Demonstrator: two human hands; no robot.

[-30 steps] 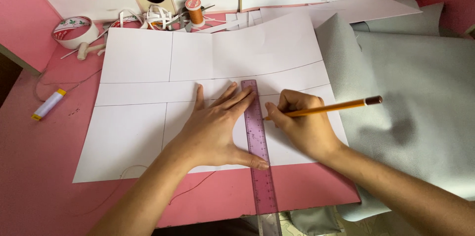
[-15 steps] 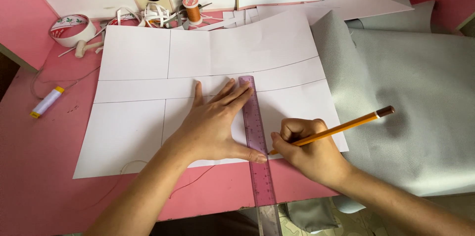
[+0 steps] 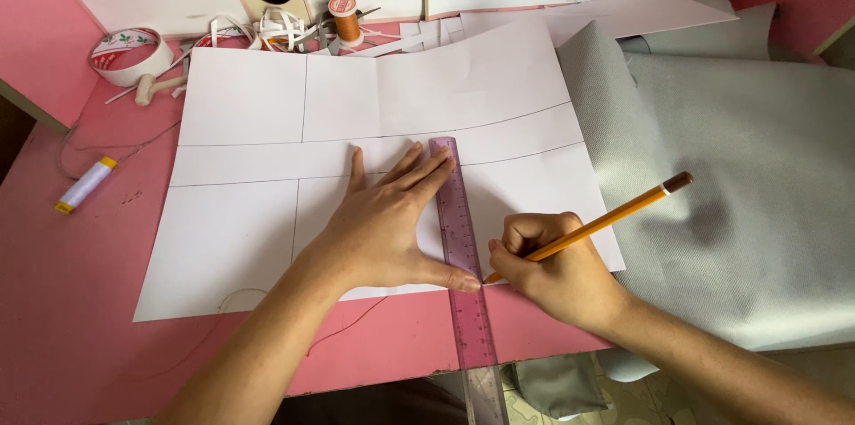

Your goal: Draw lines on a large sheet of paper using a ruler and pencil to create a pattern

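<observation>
Left hand (image 3: 392, 229) is spread flat on the big white paper (image 3: 240, 238), fingers (image 3: 419, 167) fanned out and open, not gripping anything, just pressing down the purple ruler (image 3: 461, 247) along its left edge. The ruler runs near-to-far across the paper and sticks out past the near edge of the pink counter (image 3: 80, 318). Right hand (image 3: 557, 269) is just right of the ruler, fingers curled tight around a yellow pencil (image 3: 597, 224), tip touching the paper right at the ruler's edge near the paper's near border. Grey fabric (image 3: 739, 175) lies off to the right. Thread spool (image 3: 345, 17) and tape roll (image 3: 132, 55) sit at the far side.
</observation>
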